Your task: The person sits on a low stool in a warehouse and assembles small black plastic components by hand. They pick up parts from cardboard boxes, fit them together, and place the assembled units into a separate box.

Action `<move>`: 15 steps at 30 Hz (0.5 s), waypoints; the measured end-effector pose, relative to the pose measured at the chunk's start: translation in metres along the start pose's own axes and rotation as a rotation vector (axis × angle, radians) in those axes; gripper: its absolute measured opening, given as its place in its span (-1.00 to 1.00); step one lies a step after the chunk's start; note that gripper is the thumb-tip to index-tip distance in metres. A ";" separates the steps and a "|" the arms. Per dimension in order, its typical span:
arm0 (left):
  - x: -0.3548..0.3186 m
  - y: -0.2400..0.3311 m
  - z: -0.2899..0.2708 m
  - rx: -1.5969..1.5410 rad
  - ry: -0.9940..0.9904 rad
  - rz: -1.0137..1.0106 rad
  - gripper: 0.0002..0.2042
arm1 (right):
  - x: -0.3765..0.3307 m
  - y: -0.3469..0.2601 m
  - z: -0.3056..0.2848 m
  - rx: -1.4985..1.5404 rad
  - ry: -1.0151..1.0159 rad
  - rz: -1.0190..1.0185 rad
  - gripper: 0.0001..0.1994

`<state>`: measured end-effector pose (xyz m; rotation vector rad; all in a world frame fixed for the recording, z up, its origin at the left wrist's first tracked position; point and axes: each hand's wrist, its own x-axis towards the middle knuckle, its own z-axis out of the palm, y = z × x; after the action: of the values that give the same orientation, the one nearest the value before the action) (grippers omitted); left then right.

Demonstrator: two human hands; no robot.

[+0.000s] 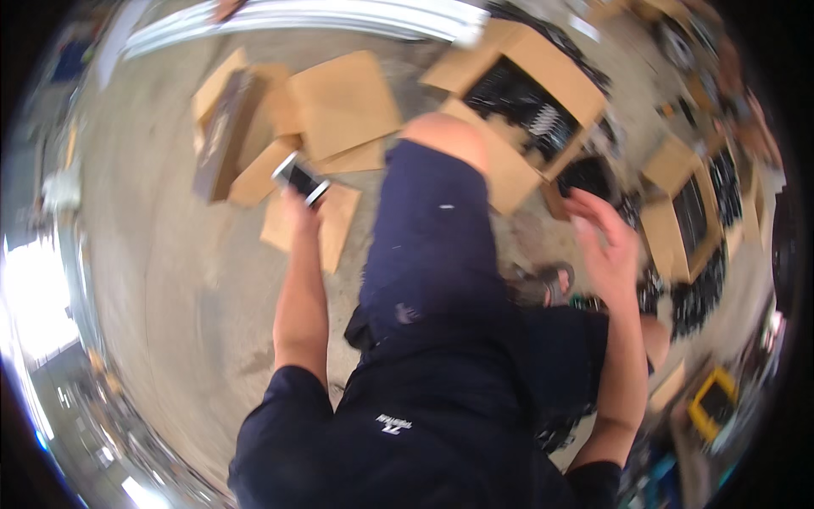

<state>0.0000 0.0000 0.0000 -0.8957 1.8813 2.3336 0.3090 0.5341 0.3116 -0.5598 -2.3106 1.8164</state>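
Note:
In my left hand (pixel 303 208) is a white-edged smartphone (pixel 301 180), its dark face turned up, held out over flattened cardboard (pixel 326 222) on the floor. My right hand (pixel 607 246) is raised with its fingers loosely bent and apart, and nothing shows in it. Beyond its fingertips lies a dark black item (pixel 587 178), blurred. Ahead of my knee stands an open cardboard box (pixel 566 64) with black plastic-wrapped goods (pixel 524 100) inside.
At the left ahead, an open empty-looking carton (pixel 229 127) and a cardboard sheet (pixel 346 97) lie on the concrete. Long silver bars (pixel 297 19) cross the far side. To the right are a smaller open box (pixel 678 216), black wrapped bundles (pixel 699 301) and a yellow-framed object (pixel 715 401).

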 end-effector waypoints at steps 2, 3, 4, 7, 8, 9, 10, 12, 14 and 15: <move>-0.007 0.005 -0.081 0.015 0.012 -0.194 -0.63 | -0.006 -0.046 0.023 -0.308 -0.031 -0.286 -0.74; 0.048 0.013 0.059 -0.127 -0.071 -0.121 -0.62 | 0.050 -0.031 -0.011 -0.409 0.038 -0.618 -0.75; 0.008 -0.034 -0.016 -0.126 0.022 -0.277 -0.62 | 0.026 -0.037 -0.010 -0.402 -0.053 -0.629 -0.74; -0.005 -0.066 -0.066 0.028 0.132 -0.437 -0.54 | -0.008 -0.076 -0.010 -0.437 -0.065 -0.797 -0.77; -0.008 -0.062 -0.052 0.139 0.142 -0.454 -0.51 | -0.017 -0.089 -0.005 -0.432 -0.046 -0.842 -0.78; -0.012 -0.060 -0.044 0.221 0.124 -0.478 -0.49 | -0.021 -0.106 0.001 -0.420 -0.025 -0.881 -0.80; -0.014 -0.055 -0.038 0.307 0.108 -0.494 -0.47 | -0.025 -0.117 0.006 -0.405 0.008 -0.915 -0.81; -0.001 -0.039 -0.050 0.477 0.131 -0.503 -0.45 | -0.025 -0.131 0.000 -0.354 0.028 -0.982 -0.82; -0.059 -0.007 -0.013 0.847 0.254 -0.421 -0.46 | -0.032 -0.132 -0.027 -0.377 0.012 -0.970 -0.81; -0.048 -0.006 -0.015 0.820 0.179 -0.339 -0.48 | -0.033 -0.139 -0.042 -0.379 -0.002 -0.969 -0.80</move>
<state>0.0488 0.0045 0.0139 -1.1749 2.2208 1.1433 0.3268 0.5321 0.4597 0.4799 -2.2823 0.9277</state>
